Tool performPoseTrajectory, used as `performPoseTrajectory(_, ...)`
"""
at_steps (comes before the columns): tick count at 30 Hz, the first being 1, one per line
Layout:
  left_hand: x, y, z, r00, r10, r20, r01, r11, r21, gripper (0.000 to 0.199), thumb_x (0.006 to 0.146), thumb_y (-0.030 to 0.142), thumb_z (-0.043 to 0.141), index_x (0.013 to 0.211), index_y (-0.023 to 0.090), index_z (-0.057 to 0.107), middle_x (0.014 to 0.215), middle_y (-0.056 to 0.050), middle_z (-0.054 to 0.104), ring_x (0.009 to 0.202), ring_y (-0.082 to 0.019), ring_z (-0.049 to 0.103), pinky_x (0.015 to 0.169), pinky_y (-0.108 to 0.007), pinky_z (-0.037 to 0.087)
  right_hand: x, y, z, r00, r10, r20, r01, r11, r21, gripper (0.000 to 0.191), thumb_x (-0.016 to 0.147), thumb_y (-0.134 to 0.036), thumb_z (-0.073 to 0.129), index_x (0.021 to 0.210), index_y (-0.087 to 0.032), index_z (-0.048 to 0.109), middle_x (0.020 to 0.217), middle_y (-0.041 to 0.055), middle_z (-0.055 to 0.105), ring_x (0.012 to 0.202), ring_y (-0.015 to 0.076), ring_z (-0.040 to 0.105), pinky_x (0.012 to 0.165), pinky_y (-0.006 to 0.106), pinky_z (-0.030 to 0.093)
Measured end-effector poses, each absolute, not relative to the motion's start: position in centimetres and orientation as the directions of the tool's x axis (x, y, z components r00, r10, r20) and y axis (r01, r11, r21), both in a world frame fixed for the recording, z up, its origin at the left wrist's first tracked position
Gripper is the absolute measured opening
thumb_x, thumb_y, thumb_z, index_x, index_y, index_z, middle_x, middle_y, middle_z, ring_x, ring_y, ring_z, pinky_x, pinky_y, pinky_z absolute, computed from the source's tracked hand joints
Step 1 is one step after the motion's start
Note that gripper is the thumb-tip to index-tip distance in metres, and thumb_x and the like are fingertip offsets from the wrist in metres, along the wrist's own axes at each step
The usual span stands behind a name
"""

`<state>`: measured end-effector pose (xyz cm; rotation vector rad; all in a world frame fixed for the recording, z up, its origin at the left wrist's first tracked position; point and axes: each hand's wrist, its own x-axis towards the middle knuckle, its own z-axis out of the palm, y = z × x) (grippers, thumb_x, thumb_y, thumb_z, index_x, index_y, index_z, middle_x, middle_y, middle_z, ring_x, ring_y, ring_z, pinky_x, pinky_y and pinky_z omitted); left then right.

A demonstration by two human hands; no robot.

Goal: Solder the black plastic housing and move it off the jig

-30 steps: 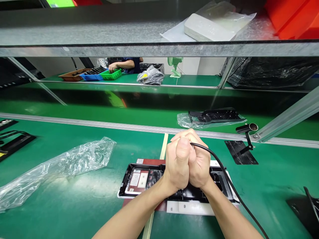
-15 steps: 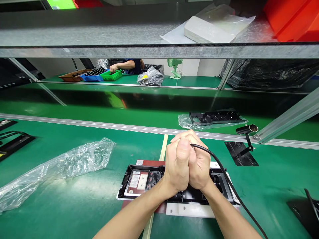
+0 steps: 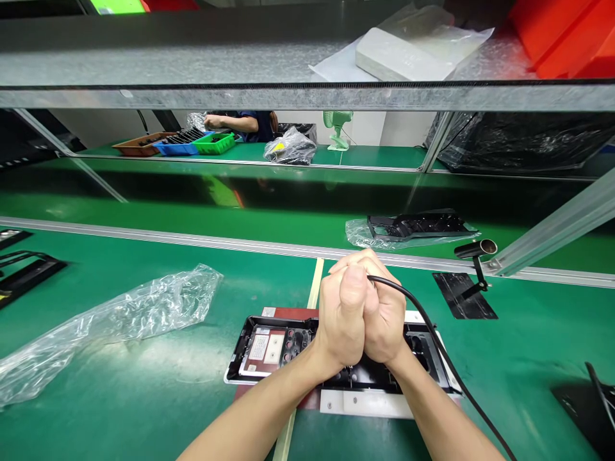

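My left hand and my right hand are closed tightly against each other, fingers wrapped round a corded tool whose body they hide. Its black cable comes out at the top of my fists and runs down to the lower right. Directly beneath both hands lies a long black plastic housing, open side up, with a small board and round parts at its left end. The housing rests on a fixture with a reddish-brown base and a white strip along the front.
Clear plastic wrap lies to the left. At right stand a metal tube holder and a black part. Another black housing lies behind the rail. A shelf crosses above. Across the bench, a co-worker's arm is over coloured bins.
My hands, the cable and the housing stay practically where they were; the view has shifted very slightly. In the background, the co-worker's hand has lifted from the green bin and moved left.
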<state>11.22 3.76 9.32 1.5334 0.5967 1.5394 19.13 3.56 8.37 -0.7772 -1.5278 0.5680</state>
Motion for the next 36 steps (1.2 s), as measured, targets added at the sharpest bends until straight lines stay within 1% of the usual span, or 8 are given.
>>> performPoseTrajectory(5,11.2,3.7,9.0,0.092,0.845,0.527,-0.18,-0.506,0.843,0.053,0.107,0.051,0.029,0.069,0.02,0.049,0.078,-0.004,0.056,0.074,-0.017,0.053,0.073,-0.033,0.048,19.1,3.6,8.4,-0.001,0.76,0.65,0.139,0.643,-0.753,0.038,0.104,-0.038,0.041,0.081,-0.02,0.066,0.095,0.0071,0.067,0.092,0.0206,0.063,0.078,0.035,0.053)
performPoseTrajectory(11,11.2,3.8,8.4,0.119,0.862,0.493,-0.263,-0.452,0.853,0.049,0.107,0.049,0.032,0.07,0.02,0.049,0.08,-0.003,0.055,0.076,-0.017,0.054,0.078,-0.033,0.05,19.0,3.6,8.5,-0.001,0.76,0.65,0.136,0.644,-0.753,0.038,0.104,-0.037,0.041,0.081,-0.02,0.064,0.095,0.0064,0.067,0.09,0.0189,0.063,0.077,0.034,0.051)
performPoseTrajectory(13,11.3,3.8,8.2,0.102,0.86,0.5,-0.263,-0.462,0.847,0.048,0.106,0.049,0.033,0.073,0.02,0.051,0.081,-0.003,0.055,0.076,-0.017,0.053,0.077,-0.033,0.051,19.0,3.6,8.5,-0.002,0.76,0.65,0.134,0.644,-0.753,0.038,0.105,-0.037,0.041,0.081,-0.019,0.064,0.095,0.0064,0.067,0.091,0.0191,0.063,0.077,0.034,0.051)
performPoseTrajectory(17,11.3,3.8,8.0,0.095,0.856,0.509,-0.248,-0.474,0.845,0.052,0.107,0.047,0.031,0.066,0.019,0.047,0.079,-0.004,0.054,0.076,-0.017,0.055,0.075,-0.033,0.05,19.0,3.6,8.5,-0.005,0.76,0.65,0.132,0.645,-0.753,0.038,0.105,-0.037,0.04,0.082,-0.02,0.064,0.095,0.0065,0.067,0.093,0.0195,0.063,0.077,0.034,0.051)
performPoseTrajectory(22,11.2,3.8,8.2,0.141,0.875,0.463,-0.21,-0.431,0.878,0.05,0.106,0.049,0.031,0.067,0.02,0.044,0.078,-0.005,0.051,0.072,-0.017,0.049,0.07,-0.035,0.047,19.0,3.5,8.5,-0.009,0.762,0.648,0.136,0.643,-0.754,0.039,0.105,-0.039,0.04,0.082,-0.02,0.065,0.096,0.0071,0.067,0.093,0.0203,0.063,0.078,0.035,0.052)
performPoseTrajectory(27,11.1,3.7,8.7,0.117,0.865,0.487,-0.177,-0.464,0.868,0.053,0.106,0.054,0.029,0.068,0.02,0.044,0.081,-0.005,0.053,0.075,-0.018,0.05,0.071,-0.035,0.045,19.0,3.6,8.6,-0.007,0.759,0.652,0.133,0.646,-0.751,0.039,0.105,-0.039,0.04,0.082,-0.02,0.065,0.095,0.0074,0.067,0.093,0.0208,0.063,0.079,0.036,0.052)
performPoseTrajectory(32,11.1,3.7,8.8,0.067,0.862,0.502,-0.15,-0.488,0.86,0.05,0.106,0.051,0.032,0.073,0.019,0.052,0.083,-0.006,0.059,0.08,-0.019,0.054,0.075,-0.035,0.048,19.2,3.5,8.4,0.0,0.764,0.645,0.141,0.639,-0.756,0.038,0.104,-0.038,0.041,0.083,-0.02,0.066,0.097,0.0075,0.067,0.093,0.021,0.063,0.078,0.036,0.052)
performPoseTrajectory(36,11.1,3.6,8.9,0.083,0.859,0.505,-0.148,-0.49,0.859,0.053,0.107,0.051,0.031,0.068,0.02,0.049,0.081,-0.005,0.06,0.077,-0.018,0.055,0.072,-0.033,0.048,19.2,3.5,8.3,-0.003,0.771,0.637,0.134,0.631,-0.764,0.038,0.103,-0.04,0.041,0.083,-0.02,0.067,0.098,0.0081,0.067,0.087,0.0205,0.063,0.077,0.037,0.053)
